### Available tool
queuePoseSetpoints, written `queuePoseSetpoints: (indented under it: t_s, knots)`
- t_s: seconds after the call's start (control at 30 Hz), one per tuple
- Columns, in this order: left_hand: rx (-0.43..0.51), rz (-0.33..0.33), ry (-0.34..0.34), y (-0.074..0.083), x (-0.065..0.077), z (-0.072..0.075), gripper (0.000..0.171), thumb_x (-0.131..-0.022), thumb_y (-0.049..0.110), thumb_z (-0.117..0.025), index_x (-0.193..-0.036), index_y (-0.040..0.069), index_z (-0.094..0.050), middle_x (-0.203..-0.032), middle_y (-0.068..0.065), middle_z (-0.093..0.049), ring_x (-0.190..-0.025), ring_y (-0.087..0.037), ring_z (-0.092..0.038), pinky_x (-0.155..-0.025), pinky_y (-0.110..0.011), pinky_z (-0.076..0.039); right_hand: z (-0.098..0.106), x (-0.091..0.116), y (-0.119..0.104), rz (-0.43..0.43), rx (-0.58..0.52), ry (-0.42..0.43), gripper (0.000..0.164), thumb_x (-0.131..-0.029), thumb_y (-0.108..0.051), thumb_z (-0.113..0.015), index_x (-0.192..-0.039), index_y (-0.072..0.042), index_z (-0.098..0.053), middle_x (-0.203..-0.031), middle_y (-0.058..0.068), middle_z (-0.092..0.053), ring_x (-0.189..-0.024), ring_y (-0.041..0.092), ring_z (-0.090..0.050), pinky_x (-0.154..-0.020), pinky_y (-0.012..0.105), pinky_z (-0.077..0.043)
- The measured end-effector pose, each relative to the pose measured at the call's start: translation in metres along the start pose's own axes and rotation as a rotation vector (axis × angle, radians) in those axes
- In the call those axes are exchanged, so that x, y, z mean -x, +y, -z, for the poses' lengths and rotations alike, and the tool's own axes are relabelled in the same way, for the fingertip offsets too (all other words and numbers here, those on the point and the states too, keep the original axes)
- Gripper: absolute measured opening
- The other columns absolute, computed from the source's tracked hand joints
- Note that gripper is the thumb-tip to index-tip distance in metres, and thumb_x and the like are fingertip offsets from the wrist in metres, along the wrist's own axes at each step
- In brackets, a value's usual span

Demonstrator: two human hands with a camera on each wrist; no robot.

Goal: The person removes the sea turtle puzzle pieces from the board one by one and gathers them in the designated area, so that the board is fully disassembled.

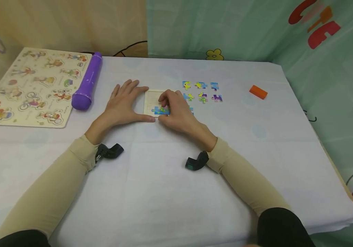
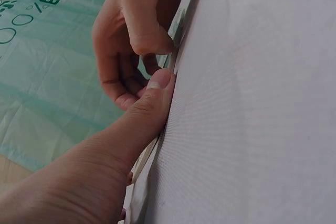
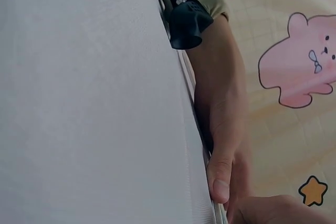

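The small puzzle tray (image 1: 151,99) lies mid-surface, a blue piece (image 1: 161,110) in it. My right hand (image 1: 176,111) pinches that piece with curled fingers; my left hand (image 1: 124,104) lies flat, fingers straight, against the tray's left edge. Loose pieces (image 1: 202,92) sit just right.

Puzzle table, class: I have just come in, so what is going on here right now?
A person is working on a small jigsaw. The left hand lies flat on the table, touching the left edge of the puzzle tray. The right hand curls its fingers over a blue piece in the tray. Six loose pieces lie in two rows to the right. Further off lie an orange block, a purple torch and a peg board.
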State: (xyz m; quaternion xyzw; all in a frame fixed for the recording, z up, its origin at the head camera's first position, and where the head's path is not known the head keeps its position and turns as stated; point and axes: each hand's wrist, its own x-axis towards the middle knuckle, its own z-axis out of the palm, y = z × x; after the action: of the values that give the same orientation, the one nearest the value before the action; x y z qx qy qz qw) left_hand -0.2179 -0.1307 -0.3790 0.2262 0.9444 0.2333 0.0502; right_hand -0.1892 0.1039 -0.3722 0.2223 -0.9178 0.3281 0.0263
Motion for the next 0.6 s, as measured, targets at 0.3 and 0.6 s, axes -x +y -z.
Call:
queuePoseSetpoints:
  t_s: [0.3,0.6]
  knots:
    - [0.005,-0.005,0.005,-0.0007,-0.0003,-0.0002,0.115,-0.073,0.074,-0.084,-0.165,0.024,-0.035,-0.177,-0.014,-0.014,-0.165,-0.035,-0.001,-0.131,-0.062,0.006,0.0005,-0.0037,0.0015,0.013,0.031,-0.017,0.047,-0.072,-0.009,-0.073,-0.118,-0.010,-0.062,-0.098,0.002,-0.057,-0.098,0.020,-0.044,-0.086,0.031,-0.039]
    - [0.003,0.001,0.007,-0.0009,0.0004,-0.0001,0.116,-0.072,0.075,-0.083,-0.165,0.025,-0.035,-0.177,-0.014,-0.015,-0.165,-0.034,-0.001,-0.131,-0.060,0.006,0.0090,0.0060,0.0070,0.053,-0.276,0.036,0.023,-0.090,0.002,-0.070,-0.110,-0.008,-0.074,-0.099,0.005,-0.064,-0.093,0.016,-0.060,-0.088,0.027,-0.054]
